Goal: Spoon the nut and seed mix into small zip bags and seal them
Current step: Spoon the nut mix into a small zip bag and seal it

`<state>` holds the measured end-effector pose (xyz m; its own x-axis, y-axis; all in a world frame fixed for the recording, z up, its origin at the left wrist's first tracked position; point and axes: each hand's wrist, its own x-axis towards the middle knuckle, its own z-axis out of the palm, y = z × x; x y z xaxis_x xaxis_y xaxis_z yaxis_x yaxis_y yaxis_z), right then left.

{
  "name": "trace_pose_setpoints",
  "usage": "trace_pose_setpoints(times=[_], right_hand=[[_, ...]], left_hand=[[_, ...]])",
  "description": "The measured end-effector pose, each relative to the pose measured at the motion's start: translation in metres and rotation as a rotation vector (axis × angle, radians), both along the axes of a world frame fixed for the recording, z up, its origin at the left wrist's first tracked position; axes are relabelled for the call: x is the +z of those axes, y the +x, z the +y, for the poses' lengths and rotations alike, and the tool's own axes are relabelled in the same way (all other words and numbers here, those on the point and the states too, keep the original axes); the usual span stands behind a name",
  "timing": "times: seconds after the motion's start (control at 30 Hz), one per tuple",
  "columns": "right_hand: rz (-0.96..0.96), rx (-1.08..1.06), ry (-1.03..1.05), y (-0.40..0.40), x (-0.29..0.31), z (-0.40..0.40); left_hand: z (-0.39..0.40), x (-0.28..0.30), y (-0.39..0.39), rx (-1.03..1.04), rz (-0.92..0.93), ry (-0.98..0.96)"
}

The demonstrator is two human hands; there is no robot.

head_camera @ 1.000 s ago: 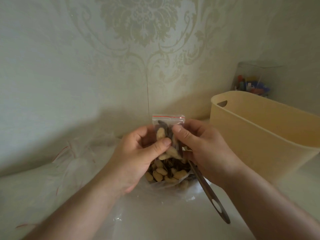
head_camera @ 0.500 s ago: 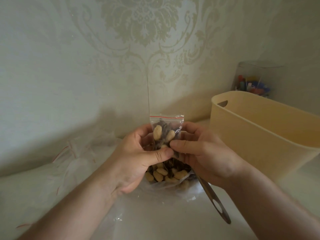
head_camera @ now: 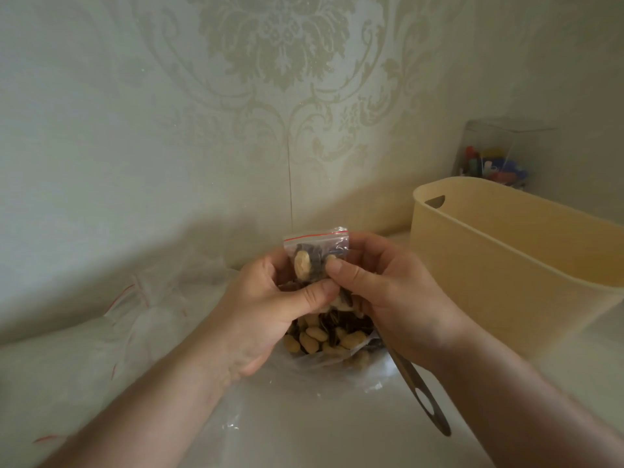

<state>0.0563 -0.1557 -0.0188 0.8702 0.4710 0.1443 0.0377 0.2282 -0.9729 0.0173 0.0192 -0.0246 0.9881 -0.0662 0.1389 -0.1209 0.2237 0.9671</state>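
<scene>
While the spoon (head_camera: 418, 390) juts out, left hand (head_camera: 270, 305) and right hand (head_camera: 388, 298) together pinch the small zip bag (head_camera: 315, 246) of nuts.

**A room in a home**

Damask-patterned wallpaper (head_camera: 280, 55) backs a pale tabletop (head_camera: 557, 363). A beige plastic storage bin (head_camera: 506, 265) stands on it, with a clear box of colourful small items (head_camera: 496, 160) tucked into the corner behind.
</scene>
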Motion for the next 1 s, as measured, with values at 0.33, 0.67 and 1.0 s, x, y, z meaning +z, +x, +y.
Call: trace_pose_setpoints(times=[0.33, 0.67, 1.0], right_hand=[[-0.041, -0.194, -0.087, -0.0020, -0.0004, -0.0008], [-0.039, -0.178, -0.033, -0.0062, 0.0044, 0.0010], [-0.148, -0.255, -0.138, -0.0041, 0.0015, 0.0010]], left_hand=[[-0.0008, -0.0061, 0.0038, 0.197, -0.046, -0.018], [0.0000, -0.0050, 0.0015, 0.175, -0.097, -0.018], [0.0011, -0.0067, 0.0038, 0.256, -0.142, -0.056]])
